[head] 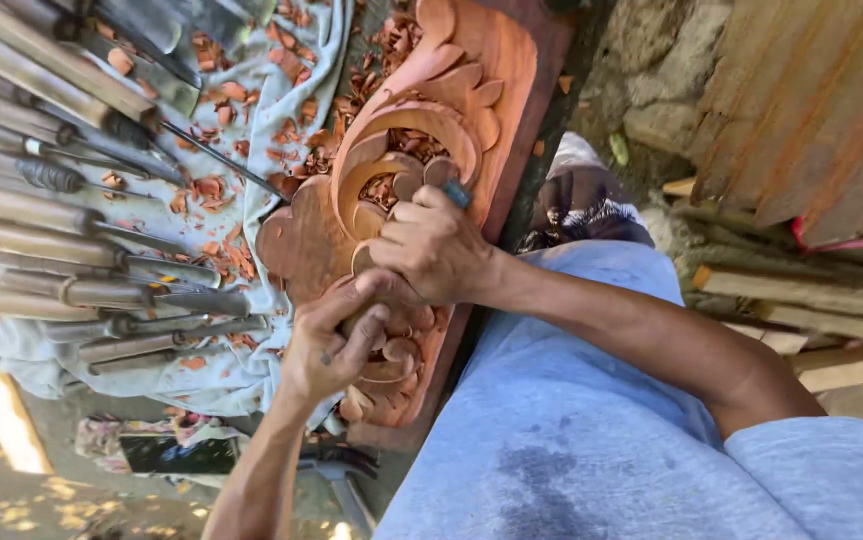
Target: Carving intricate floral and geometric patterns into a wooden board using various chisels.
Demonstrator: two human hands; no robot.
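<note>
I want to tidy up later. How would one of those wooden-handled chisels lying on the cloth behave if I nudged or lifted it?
A chisel would probably roll when nudged, since its handle looks round, though the rumpled cloth and wood chips may slow it. It likely stays stiff when lifted, being a wood handle with a metal shaft. It may feel heavier toward the metal end.

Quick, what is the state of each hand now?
Left hand: fingers curled, resting on the carved wooden panel.
Right hand: closed on a blue-tipped tool handle.
</note>
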